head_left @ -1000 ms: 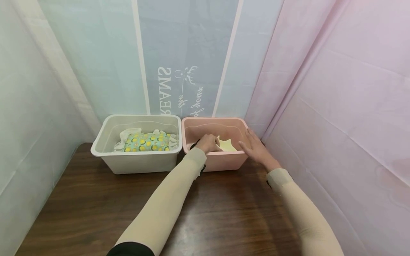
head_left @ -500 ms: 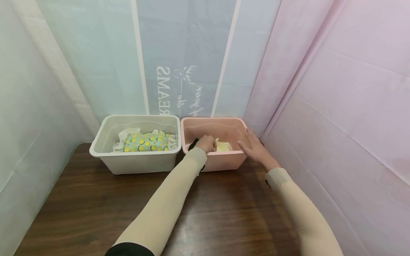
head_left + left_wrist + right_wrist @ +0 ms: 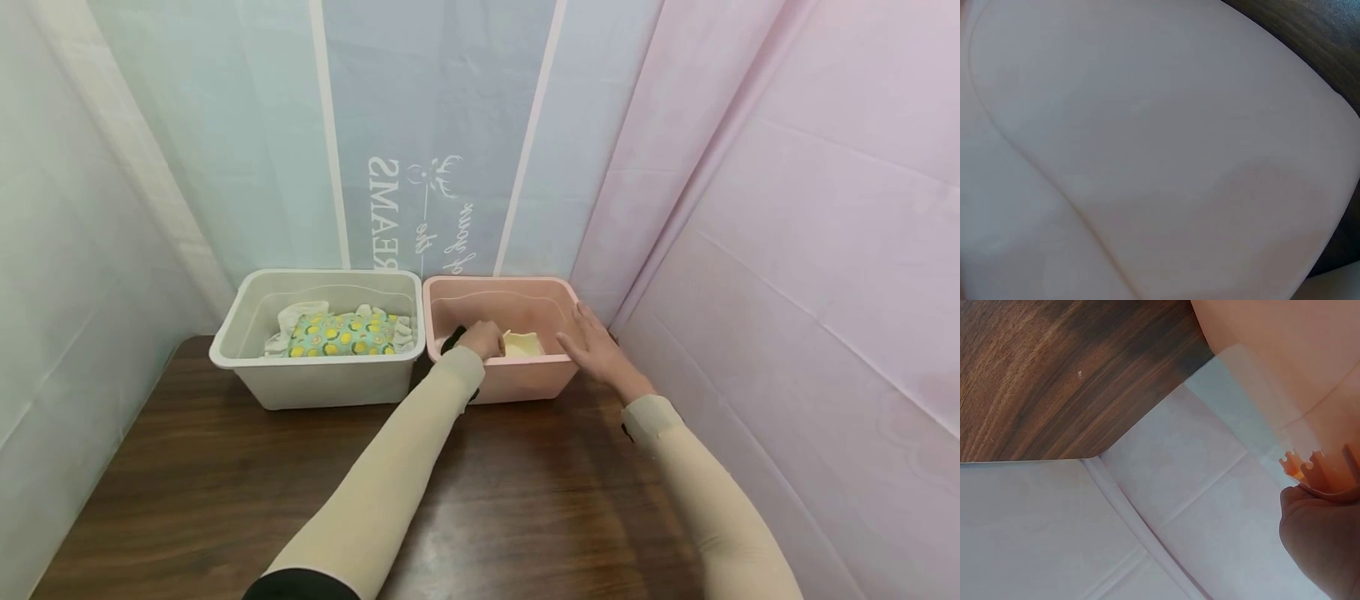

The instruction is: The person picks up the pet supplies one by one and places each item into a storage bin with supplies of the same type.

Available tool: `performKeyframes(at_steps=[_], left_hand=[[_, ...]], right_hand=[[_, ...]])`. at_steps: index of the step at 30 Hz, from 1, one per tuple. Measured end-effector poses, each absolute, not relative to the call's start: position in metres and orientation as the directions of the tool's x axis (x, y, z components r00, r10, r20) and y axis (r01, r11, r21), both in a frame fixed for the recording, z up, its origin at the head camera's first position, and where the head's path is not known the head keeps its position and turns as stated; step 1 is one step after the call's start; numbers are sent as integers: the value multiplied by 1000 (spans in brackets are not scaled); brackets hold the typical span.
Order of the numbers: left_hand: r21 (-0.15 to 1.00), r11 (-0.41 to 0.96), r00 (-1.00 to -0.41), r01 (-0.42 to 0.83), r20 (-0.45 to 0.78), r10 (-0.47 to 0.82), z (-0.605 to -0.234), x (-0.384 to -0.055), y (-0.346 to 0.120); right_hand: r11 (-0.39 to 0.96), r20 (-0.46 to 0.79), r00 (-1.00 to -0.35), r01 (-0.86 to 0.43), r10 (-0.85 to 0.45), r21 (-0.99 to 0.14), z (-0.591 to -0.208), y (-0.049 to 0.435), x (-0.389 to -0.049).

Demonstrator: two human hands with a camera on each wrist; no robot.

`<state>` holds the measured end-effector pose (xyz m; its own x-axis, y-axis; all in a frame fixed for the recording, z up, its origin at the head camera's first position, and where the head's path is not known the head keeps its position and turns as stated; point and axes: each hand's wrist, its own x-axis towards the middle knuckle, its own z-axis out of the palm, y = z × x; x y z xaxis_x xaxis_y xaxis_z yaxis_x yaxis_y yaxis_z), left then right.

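Observation:
In the head view my left hand reaches into the pink bin over its front rim, fingers bent down. It holds the left edge of a pale yellow piece with pointed corners like a star. The front rim hides the fingertips and the lower part of this piece. My right hand rests at the bin's right rim with fingers extended. The right wrist view shows part of this hand against the rim. Close to the left wrist camera, the bin's smooth wall fills nearly everything, and no hand appears there.
A white bin stands directly left of the pink one, holding a green cushion-like item with lemon print and white ruffled fabric. Both stand on a dark wooden table, against a hanging blue curtain and a pink one.
The yellow piece has sunk lower in the pink bin and shifted slightly left. My left hand has dipped a little with it. My right hand stays at the rim.

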<state>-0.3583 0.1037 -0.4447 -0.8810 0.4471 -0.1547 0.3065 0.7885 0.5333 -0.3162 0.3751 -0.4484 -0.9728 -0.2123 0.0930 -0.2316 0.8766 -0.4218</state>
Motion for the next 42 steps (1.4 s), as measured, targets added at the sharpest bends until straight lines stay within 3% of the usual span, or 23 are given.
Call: performKeyframes(at_steps=[5,14,24,34,42], left_hand=[[547,786,-874,288,-186,450,-446,-361,103],[621,750,-796,226,-326,510,-450,-365,102],[637,736,-768,231,-345,540,-455,-374,103],[616,729,-687,298,-392,612,-453,-374,100],[633,703,-677,325,-363,640,-454,-381,104]], right_hand=[[880,89,-975,-224,-206,-418,-447,375,-318],[877,81,-973,-229,-215,-422,-445,375,-317],[877,80,-973,-229,-216,-422,-443,375,-317],[880,84,-973,-232,-217,-414,-446,375,-319],[878,78,-973,-231,-219,-420,-445,376,-318]])
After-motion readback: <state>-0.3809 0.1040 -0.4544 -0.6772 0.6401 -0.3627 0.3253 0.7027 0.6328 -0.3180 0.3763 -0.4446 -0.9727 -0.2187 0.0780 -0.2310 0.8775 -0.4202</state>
